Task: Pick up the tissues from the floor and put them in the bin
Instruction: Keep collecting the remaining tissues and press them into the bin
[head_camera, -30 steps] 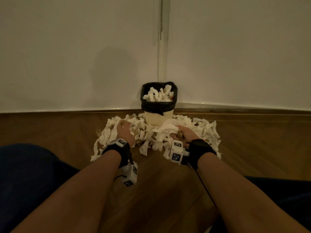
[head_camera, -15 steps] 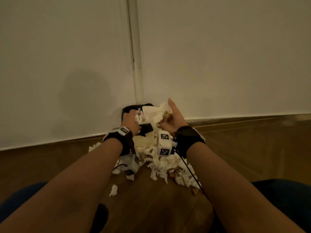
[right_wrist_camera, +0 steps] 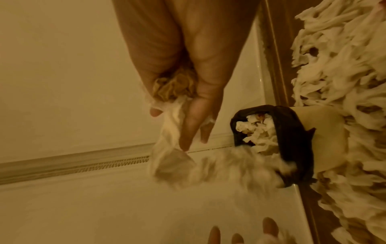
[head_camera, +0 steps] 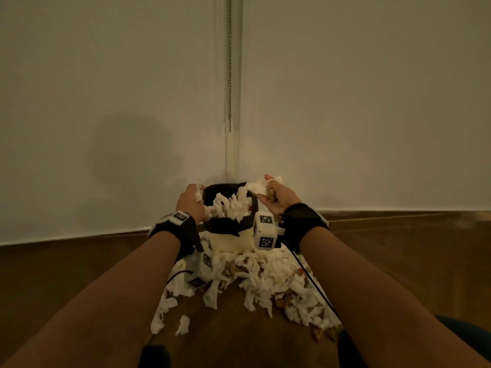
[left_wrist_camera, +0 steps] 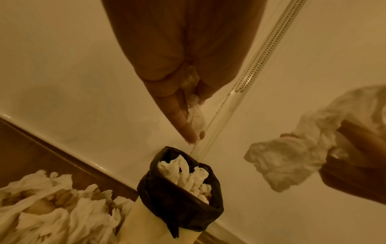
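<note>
A small cream bin [head_camera: 229,241] with a black liner stands in the wall corner, stuffed with white tissues [head_camera: 231,205]. More tissues [head_camera: 265,274] lie heaped on the floor around its base and in front of it. My left hand [head_camera: 198,193] hovers at the bin's left rim and pinches a small tissue scrap [left_wrist_camera: 195,119] between thumb and fingers. At the right rim my right hand [head_camera: 266,187] grips a wad of white and brownish tissues [right_wrist_camera: 174,89]. A blurred clump [right_wrist_camera: 225,168] hangs from that wad towards the bin [right_wrist_camera: 292,132].
Two white walls meet behind the bin, with a bead chain [head_camera: 229,75] hanging in the corner. The wooden floor [head_camera: 398,261] stretches to both sides. My dark-trousered knee [head_camera: 467,333] is at the lower right. A black cable [head_camera: 313,282] runs from the right wrist.
Both hands rose from the floor pile with tissues to the bin's mouth. Since half a second ago they have moved apart to either side of the rim, and more tissue lies in the bin.
</note>
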Motion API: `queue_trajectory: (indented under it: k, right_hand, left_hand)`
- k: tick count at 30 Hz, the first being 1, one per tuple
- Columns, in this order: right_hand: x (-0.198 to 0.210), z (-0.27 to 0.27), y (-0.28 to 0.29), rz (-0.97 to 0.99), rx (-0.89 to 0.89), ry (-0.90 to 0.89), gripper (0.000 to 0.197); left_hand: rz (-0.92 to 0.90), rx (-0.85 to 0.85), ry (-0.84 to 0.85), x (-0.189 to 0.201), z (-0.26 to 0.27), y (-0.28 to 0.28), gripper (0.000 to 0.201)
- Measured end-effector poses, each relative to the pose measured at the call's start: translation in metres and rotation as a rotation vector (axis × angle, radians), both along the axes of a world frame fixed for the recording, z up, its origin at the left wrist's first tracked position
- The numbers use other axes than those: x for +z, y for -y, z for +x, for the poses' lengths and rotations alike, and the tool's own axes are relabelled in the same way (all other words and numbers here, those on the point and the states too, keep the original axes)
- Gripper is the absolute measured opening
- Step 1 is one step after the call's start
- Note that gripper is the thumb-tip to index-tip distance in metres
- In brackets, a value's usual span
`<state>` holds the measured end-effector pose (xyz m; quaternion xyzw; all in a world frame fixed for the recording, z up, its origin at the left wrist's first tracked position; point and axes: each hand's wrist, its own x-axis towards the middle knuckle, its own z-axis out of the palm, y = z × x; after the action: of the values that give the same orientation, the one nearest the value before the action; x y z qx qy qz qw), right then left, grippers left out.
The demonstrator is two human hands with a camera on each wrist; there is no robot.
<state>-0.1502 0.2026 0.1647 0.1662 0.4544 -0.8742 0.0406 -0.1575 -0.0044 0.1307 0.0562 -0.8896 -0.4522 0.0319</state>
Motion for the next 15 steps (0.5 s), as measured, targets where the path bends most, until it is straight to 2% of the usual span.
queue_trajectory:
  k: [3,4,6,7,8,9,10,11,13,15]
  right_hand:
    - [-0.010,-0.016,0.002,-0.034,-0.067,0.001,0.014]
    - [-0.014,-0.025,0.004,0.062,-0.075,-0.010,0.013]
    - [-0.013,-0.044,0.007,0.202,-0.029,0.013,0.010]
    - [-0.015,-0.044,0.010,0.358,0.015,0.011,0.009]
    - [-0.016,-0.048,0.014,0.360,0.012,0.044,0.012]
    - [-0.015,-0.055,0.017,0.129,-0.016,0.093,0.016]
    - [-0.015,-0.062,0.016,0.010,-0.047,0.024,0.019]
    - [-0.018,-0.066,0.018,0.008,-0.031,-0.031,0.022]
    - [-0.020,-0.076,0.020,-0.201,-0.030,-0.013,0.022]
    - [-0.019,-0.086,0.021,-0.280,-0.025,-0.039,0.014]
  left_hand:
    - [0.319,0.045,0.035,-0.004,-0.005,0.003,0.030]
    - [0.379,0.057,0.033,-0.005,-0.008,0.003,0.027]
    - [0.418,0.066,0.014,-0.007,-0.018,0.004,0.027]
    - [0.434,0.068,-0.004,-0.006,-0.021,0.002,0.028]
    - [0.421,0.068,-0.027,-0.010,-0.028,0.003,0.030]
    - [0.366,0.062,-0.050,-0.014,-0.035,0.003,0.035]
    - [0.312,0.061,-0.054,-0.018,-0.041,0.002,0.039]
    - [0.278,0.064,-0.043,-0.021,-0.046,0.000,0.041]
    - [0.354,0.122,0.017,-0.025,-0.056,-0.005,0.039]
    - [0.492,0.208,0.061,-0.030,-0.069,-0.012,0.037]
